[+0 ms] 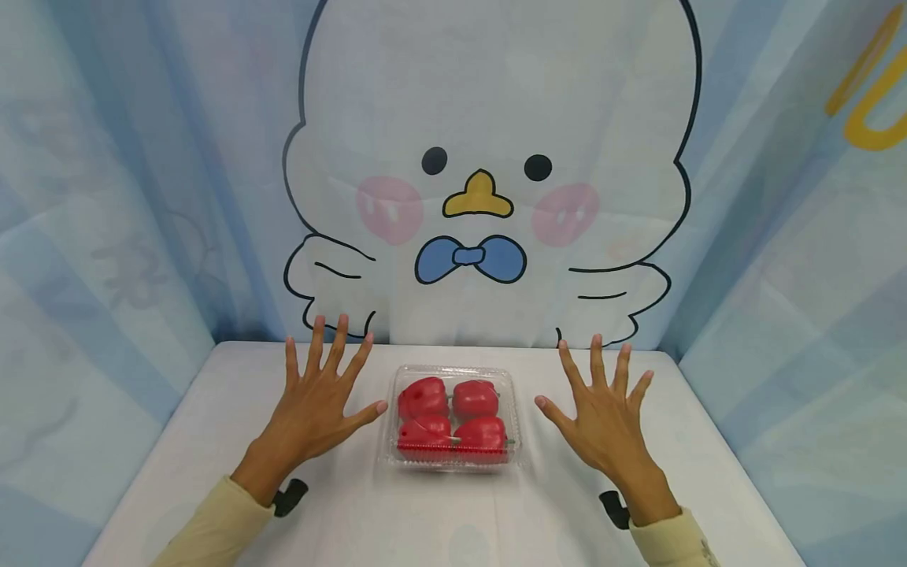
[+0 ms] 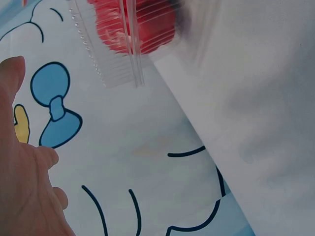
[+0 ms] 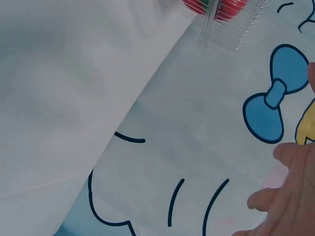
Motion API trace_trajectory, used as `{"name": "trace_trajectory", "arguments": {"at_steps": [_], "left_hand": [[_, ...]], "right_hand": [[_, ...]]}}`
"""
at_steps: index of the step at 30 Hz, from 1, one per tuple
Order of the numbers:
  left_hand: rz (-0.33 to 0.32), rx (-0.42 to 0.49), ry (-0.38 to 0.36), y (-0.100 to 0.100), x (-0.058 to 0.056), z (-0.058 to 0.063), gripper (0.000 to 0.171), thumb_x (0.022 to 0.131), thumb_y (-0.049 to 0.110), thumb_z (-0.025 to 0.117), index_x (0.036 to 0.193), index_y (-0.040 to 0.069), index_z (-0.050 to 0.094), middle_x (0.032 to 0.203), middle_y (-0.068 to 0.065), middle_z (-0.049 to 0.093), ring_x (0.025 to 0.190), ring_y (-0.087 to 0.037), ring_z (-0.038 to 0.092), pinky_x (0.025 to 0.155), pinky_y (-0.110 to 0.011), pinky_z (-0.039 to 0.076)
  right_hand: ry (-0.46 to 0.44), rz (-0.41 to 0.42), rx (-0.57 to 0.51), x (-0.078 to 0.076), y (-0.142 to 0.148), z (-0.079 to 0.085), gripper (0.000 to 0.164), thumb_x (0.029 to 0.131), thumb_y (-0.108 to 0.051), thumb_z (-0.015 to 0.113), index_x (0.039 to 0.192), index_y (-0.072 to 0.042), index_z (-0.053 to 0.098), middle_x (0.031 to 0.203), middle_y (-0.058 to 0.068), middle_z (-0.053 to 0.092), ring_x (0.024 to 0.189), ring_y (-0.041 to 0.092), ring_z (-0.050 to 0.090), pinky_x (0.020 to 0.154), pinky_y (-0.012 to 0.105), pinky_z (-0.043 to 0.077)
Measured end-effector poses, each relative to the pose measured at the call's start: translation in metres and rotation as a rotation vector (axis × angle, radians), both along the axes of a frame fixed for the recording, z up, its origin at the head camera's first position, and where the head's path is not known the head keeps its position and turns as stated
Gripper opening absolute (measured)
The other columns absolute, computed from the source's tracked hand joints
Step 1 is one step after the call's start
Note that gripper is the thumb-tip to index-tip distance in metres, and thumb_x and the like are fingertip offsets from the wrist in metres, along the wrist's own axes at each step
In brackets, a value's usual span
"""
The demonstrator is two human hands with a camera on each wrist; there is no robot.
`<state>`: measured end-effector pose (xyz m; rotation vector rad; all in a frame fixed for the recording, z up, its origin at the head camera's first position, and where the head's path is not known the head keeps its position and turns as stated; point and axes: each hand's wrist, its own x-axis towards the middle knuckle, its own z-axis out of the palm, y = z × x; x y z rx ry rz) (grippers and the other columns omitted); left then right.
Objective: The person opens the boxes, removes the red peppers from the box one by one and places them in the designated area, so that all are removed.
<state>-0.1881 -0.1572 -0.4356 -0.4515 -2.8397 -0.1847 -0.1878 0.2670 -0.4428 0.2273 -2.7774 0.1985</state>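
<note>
A clear plastic box [image 1: 457,466] with several red bell peppers [image 1: 482,435] inside sits mid-table; its lid appears closed. To its left, my left hand [image 1: 319,405] is spread with straight fingers, the thumb tip close to the box's side. On the other side my right hand [image 1: 602,417] is spread likewise, a little farther from the box. Neither hand holds anything. In the left wrist view part of the box [image 2: 113,64] shows at the top, apart from the left hand [image 2: 29,162]. The right wrist view shows a box corner [image 3: 226,29] and the right hand [image 3: 285,191].
The white table [image 1: 453,528] ends at a back edge against a curtain [image 1: 482,94] printed with a white bird in a blue bow tie. More pale blue curtain [image 1: 85,260] hangs along both sides. Dark straps [image 1: 290,498] show at both wrists.
</note>
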Motion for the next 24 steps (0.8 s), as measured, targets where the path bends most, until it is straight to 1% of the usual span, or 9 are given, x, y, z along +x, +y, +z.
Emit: {"name": "trace_trajectory", "arguments": {"at_steps": [5,8,11,14,17,18,20,22,24], "left_hand": [[0.004,-0.010,0.000,0.000,0.000,-0.001,0.105,0.090,0.075,0.060,0.171,0.023,0.021,0.180,-0.014,-0.010,0.164,-0.044,-0.020,0.124,-0.084,-0.002],[-0.002,0.008,-0.001,0.000,0.000,-0.001,0.104,0.090,0.074,0.061,0.171,0.022,0.022,0.180,-0.015,-0.009,0.164,-0.044,-0.019,0.124,-0.084,-0.004],[-0.015,0.047,0.003,0.001,0.000,0.000,0.102,0.091,0.069,0.063,0.171,0.020,0.024,0.180,-0.018,-0.003,0.165,-0.045,-0.015,0.125,-0.082,-0.004],[-0.028,0.101,-0.001,0.001,-0.002,-0.002,0.096,0.095,0.063,0.063,0.170,0.018,0.025,0.179,-0.022,0.004,0.166,-0.046,-0.007,0.128,-0.079,-0.001],[-0.038,0.187,0.010,0.002,-0.006,-0.005,0.088,0.099,0.055,0.064,0.169,0.015,0.029,0.176,-0.025,0.018,0.165,-0.048,0.009,0.130,-0.075,0.007],[-0.041,0.229,0.019,0.003,-0.007,-0.006,0.085,0.099,0.050,0.066,0.168,0.015,0.032,0.174,-0.025,0.026,0.163,-0.049,0.017,0.130,-0.074,0.013],[-0.035,0.318,0.031,0.003,-0.008,-0.009,0.079,0.099,0.043,0.070,0.166,0.014,0.038,0.167,-0.024,0.041,0.156,-0.048,0.033,0.126,-0.073,0.028],[-0.029,0.420,0.040,0.005,-0.008,-0.013,0.073,0.098,0.035,0.073,0.162,0.014,0.044,0.156,-0.022,0.052,0.146,-0.045,0.046,0.118,-0.071,0.042],[-0.025,0.520,0.036,0.007,-0.007,-0.016,0.068,0.097,0.027,0.076,0.158,0.014,0.050,0.147,-0.020,0.057,0.137,-0.041,0.054,0.110,-0.069,0.051]], "right_hand": [[-0.004,0.005,-0.006,0.000,-0.001,-0.002,0.094,0.096,-0.076,0.053,0.172,-0.035,0.015,0.178,0.023,0.004,0.159,0.061,-0.013,0.116,0.090,-0.012],[0.008,0.009,-0.014,0.000,-0.001,-0.003,0.095,0.095,-0.075,0.055,0.172,-0.036,0.014,0.179,0.022,0.003,0.160,0.062,-0.009,0.117,0.090,-0.010],[0.027,0.011,-0.033,0.002,-0.003,-0.003,0.096,0.095,-0.072,0.059,0.172,-0.036,0.014,0.179,0.022,0.007,0.160,0.063,0.001,0.120,0.089,-0.004],[0.072,0.033,-0.078,0.006,-0.008,0.000,0.096,0.093,-0.063,0.068,0.171,-0.030,0.022,0.177,0.023,0.019,0.158,0.059,0.018,0.123,0.085,0.008],[0.147,0.076,-0.149,0.012,-0.018,0.004,0.091,0.091,-0.048,0.079,0.167,-0.021,0.036,0.166,0.025,0.040,0.146,0.051,0.039,0.119,0.077,0.032],[0.177,0.094,-0.171,0.014,-0.022,0.005,0.089,0.089,-0.043,0.082,0.164,-0.017,0.041,0.160,0.025,0.047,0.140,0.048,0.045,0.115,0.073,0.040],[0.232,0.125,-0.209,0.017,-0.028,0.005,0.084,0.087,-0.035,0.085,0.159,-0.014,0.049,0.147,0.023,0.057,0.127,0.041,0.053,0.103,0.065,0.052],[0.276,0.153,-0.234,0.020,-0.035,0.001,0.080,0.085,-0.030,0.088,0.155,-0.013,0.054,0.135,0.020,0.063,0.117,0.035,0.058,0.094,0.057,0.057],[0.317,0.182,-0.250,0.024,-0.041,-0.003,0.076,0.083,-0.026,0.090,0.150,-0.013,0.059,0.126,0.017,0.067,0.110,0.030,0.060,0.088,0.051,0.059]]}}
